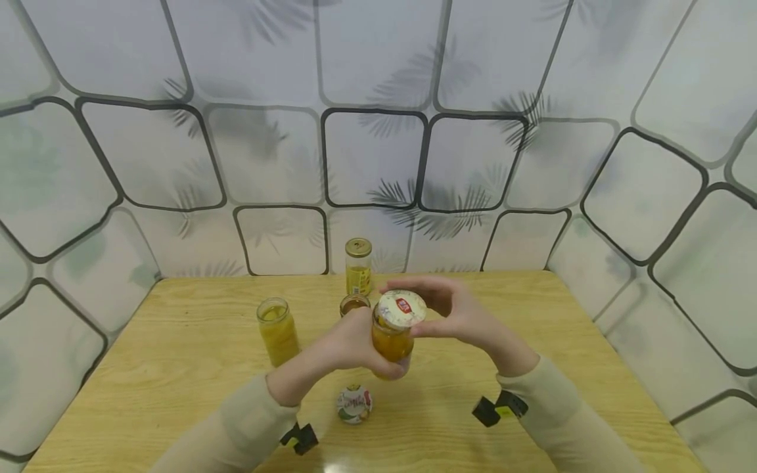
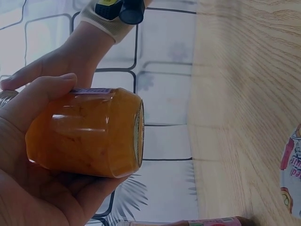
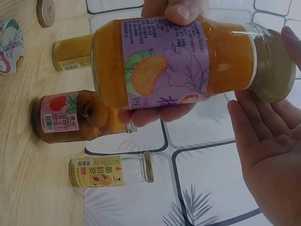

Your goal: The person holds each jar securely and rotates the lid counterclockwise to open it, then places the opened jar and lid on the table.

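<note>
My left hand [image 1: 355, 341] grips a glass jar of orange fruit [image 2: 89, 134] around its body, off the table, its purple label [image 3: 164, 61] showing in the right wrist view. A pale lid with a red emblem [image 1: 402, 309] sits on its mouth. Around this lid my right hand [image 1: 467, 318] spreads, thumb by the near edge and fingers along the far side. In the right wrist view the right hand's fingers [image 3: 261, 125] are extended beside the lid [image 3: 277, 66]; whether they press on it is unclear.
On the wooden table [image 1: 195, 394] stand an open yellow jar [image 1: 278, 332] at left, a jar with dark fruit and a pink label [image 3: 70, 117], and a lidded yellow-labelled jar [image 1: 358, 266] by the wall. A patterned lid [image 1: 355, 404] lies in front; another round lid [image 3: 45, 12] shows.
</note>
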`<control>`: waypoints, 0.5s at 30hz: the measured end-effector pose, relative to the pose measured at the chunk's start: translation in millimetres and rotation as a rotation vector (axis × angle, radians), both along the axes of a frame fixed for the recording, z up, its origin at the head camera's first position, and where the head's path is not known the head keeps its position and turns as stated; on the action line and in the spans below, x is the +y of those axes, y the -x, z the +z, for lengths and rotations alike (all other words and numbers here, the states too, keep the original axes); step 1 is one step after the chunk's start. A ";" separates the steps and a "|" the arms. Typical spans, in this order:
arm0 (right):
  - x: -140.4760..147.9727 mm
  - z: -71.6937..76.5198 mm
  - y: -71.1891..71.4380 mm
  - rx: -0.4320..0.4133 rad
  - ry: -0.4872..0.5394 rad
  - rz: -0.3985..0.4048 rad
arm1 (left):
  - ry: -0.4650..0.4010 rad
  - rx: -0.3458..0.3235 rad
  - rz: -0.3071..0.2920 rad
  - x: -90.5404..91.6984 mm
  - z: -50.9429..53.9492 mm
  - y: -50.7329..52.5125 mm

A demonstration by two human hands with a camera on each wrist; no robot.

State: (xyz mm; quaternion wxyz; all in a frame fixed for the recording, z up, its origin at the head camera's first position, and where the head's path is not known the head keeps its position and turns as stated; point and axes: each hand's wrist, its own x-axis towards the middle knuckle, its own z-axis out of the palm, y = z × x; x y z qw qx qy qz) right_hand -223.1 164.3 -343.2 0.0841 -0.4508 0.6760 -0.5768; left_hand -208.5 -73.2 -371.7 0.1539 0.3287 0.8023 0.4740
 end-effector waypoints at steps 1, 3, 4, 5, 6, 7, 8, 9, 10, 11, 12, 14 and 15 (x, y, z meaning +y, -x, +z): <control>1.3 0.0 -0.1 -0.003 -0.001 -0.003 | 0.004 0.007 0.005 -0.2 -0.2 0.4; 3.9 0.2 -0.3 -0.011 -0.006 -0.008 | 0.009 0.019 0.011 -0.7 0.0 1.4; 5.0 0.4 -0.4 -0.013 -0.008 -0.012 | 0.011 0.025 0.012 -0.9 0.7 1.6; 6.1 0.6 -0.7 -0.016 -0.010 -0.015 | 0.012 0.027 0.013 -1.2 1.3 1.7; 7.2 0.9 -0.9 -0.019 -0.013 -0.021 | 0.010 0.030 0.015 -1.4 2.1 2.0; 8.4 1.4 -1.4 -0.020 -0.015 -0.028 | 0.008 0.033 0.013 -1.8 3.0 2.1; 9.5 1.8 -1.8 -0.025 -0.020 -0.036 | 0.002 0.032 0.012 -1.8 4.0 2.2; 10.7 2.0 -2.2 -0.026 -0.023 -0.045 | -0.001 0.034 0.011 -1.8 4.8 2.2; 12.3 1.8 -2.3 -0.029 -0.027 -0.053 | -0.005 0.031 0.013 -1.6 5.5 2.2; 13.9 1.7 -2.6 -0.030 -0.028 -0.061 | -0.009 0.030 0.016 -1.5 5.7 2.4; 15.7 1.2 -2.5 -0.024 -0.029 -0.066 | -0.009 0.027 0.021 -1.3 5.9 2.6; 19.7 -0.3 -2.4 -0.028 -0.028 -0.076 | -0.003 0.028 0.033 -0.3 5.9 3.3; 21.8 -1.6 -2.1 -0.023 -0.026 -0.078 | 0.002 0.033 0.039 0.2 5.5 3.8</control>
